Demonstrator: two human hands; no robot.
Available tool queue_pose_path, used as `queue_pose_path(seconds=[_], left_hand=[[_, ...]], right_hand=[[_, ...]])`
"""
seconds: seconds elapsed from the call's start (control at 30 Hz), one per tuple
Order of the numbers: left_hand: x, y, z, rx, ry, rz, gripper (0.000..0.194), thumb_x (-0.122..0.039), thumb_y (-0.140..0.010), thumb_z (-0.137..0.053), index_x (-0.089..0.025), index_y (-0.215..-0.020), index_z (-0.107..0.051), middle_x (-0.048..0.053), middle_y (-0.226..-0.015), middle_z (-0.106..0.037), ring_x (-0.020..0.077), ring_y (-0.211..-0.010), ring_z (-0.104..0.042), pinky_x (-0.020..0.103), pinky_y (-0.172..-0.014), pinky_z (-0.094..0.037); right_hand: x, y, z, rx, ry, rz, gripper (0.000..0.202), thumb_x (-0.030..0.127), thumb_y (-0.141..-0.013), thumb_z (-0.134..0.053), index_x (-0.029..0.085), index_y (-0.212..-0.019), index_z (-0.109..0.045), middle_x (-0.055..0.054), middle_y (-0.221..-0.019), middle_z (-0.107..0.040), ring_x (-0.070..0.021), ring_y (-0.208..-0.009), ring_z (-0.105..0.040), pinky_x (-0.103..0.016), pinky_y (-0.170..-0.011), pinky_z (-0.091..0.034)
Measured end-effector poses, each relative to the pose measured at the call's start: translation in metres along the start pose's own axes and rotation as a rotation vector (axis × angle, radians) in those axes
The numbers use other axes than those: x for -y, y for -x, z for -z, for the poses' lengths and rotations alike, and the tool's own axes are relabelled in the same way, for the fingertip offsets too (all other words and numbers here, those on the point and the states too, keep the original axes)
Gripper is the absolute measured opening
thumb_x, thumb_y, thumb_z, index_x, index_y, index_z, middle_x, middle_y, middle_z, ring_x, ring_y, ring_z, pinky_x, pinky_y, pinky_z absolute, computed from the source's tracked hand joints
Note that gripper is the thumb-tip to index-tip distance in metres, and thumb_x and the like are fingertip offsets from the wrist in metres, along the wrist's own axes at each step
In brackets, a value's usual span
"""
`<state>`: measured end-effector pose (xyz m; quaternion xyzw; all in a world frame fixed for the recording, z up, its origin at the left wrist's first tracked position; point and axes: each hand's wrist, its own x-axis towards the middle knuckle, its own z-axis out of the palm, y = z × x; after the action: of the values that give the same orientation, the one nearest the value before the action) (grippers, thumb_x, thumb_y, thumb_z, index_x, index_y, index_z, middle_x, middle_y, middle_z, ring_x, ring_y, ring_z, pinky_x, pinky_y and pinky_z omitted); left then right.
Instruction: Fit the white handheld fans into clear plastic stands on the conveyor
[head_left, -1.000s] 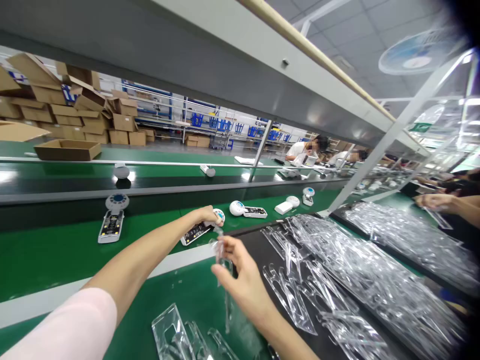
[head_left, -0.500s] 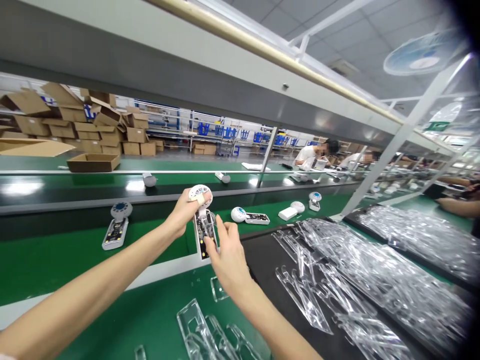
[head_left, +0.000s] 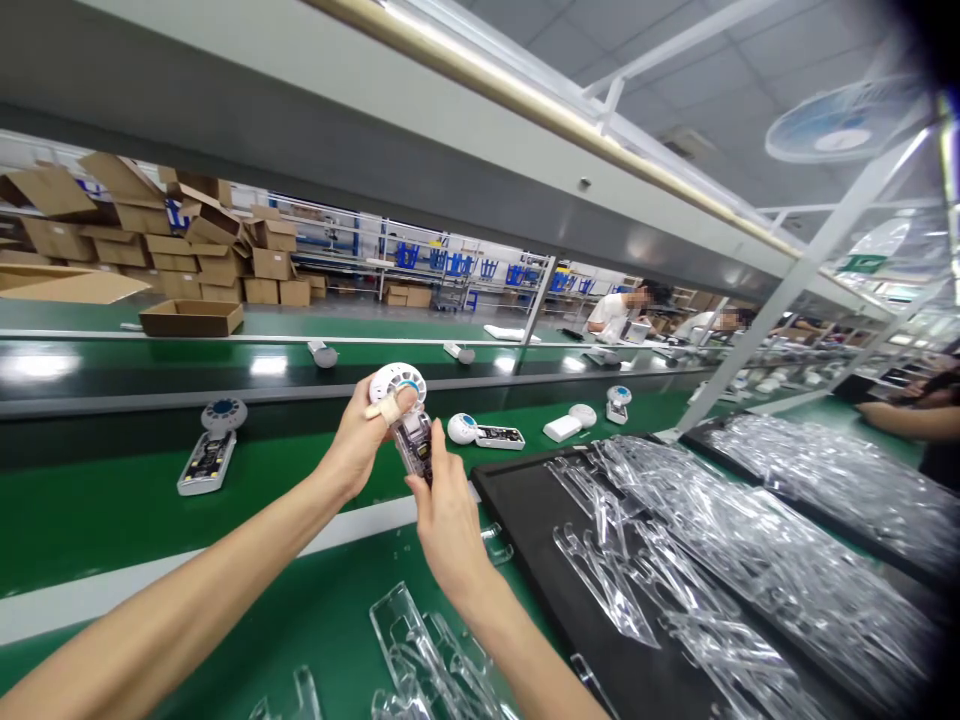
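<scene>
A small white handheld fan [head_left: 397, 385] with a round slotted head is tilted between my hands. My left hand [head_left: 358, 440] grips it around the head and neck, the thumb, which has a beige wrap, lying across the front. My right hand [head_left: 448, 515] is closed on the lower end of the fan's open body, its thumb and fingertips at the edges. A clear plastic cover [head_left: 414, 432] appears to lie over the dark circuit board; how it sits is partly hidden by my fingers. Below, several loose clear plastic covers [head_left: 431, 645] lie on the green bench.
Black trays [head_left: 517, 540] at right hold heaps of clear plastic parts [head_left: 757, 530]. More fans, one with its board exposed [head_left: 208, 462], lie on the green conveyor [head_left: 97, 480]. A shelf [head_left: 450, 190] spans overhead. Another person's arm [head_left: 904, 420] is at far right.
The fan has been lifted and tilted, its lower end turning rightward. My right hand has shifted from over the board to the body's lower end. The fans on the conveyor have shifted left.
</scene>
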<state>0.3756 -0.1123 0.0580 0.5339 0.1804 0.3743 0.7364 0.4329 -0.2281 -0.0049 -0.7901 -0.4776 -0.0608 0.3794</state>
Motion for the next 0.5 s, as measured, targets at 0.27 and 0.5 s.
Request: queue_pose_path(seconds=[0.27,0.5], left_hand=[[0.022,0.014,0.001,0.031,-0.056,0.192,0.053,-0.052,-0.053,-0.083,-0.016,-0.089,-0.067,0.007,-0.091,-0.068,0.0218,-0.084,-0.062,0.03,-0.066,-0.049],[0.019,0.032,-0.022,-0.088,-0.017,0.035,0.055,-0.048,-0.048,-0.084,-0.016,-0.09,-0.068,0.009,-0.096,-0.07,0.0262,-0.093,-0.064,0.032,-0.071,-0.05]], right_hand=[[-0.004,-0.014,0.007,-0.141,-0.314,-0.208,0.045,0.038,-0.09,-0.043,0.022,-0.13,-0.056,-0.01,-0.113,-0.064,-0.0254,-0.103,-0.06,-0.039,-0.088,-0.048],[-0.023,-0.052,-0.005,-0.3,-0.404,-0.455,0.057,0.044,-0.093,-0.018,0.018,-0.063,-0.059,-0.009,-0.068,-0.068,-0.0209,-0.065,-0.062,-0.03,-0.066,-0.047]])
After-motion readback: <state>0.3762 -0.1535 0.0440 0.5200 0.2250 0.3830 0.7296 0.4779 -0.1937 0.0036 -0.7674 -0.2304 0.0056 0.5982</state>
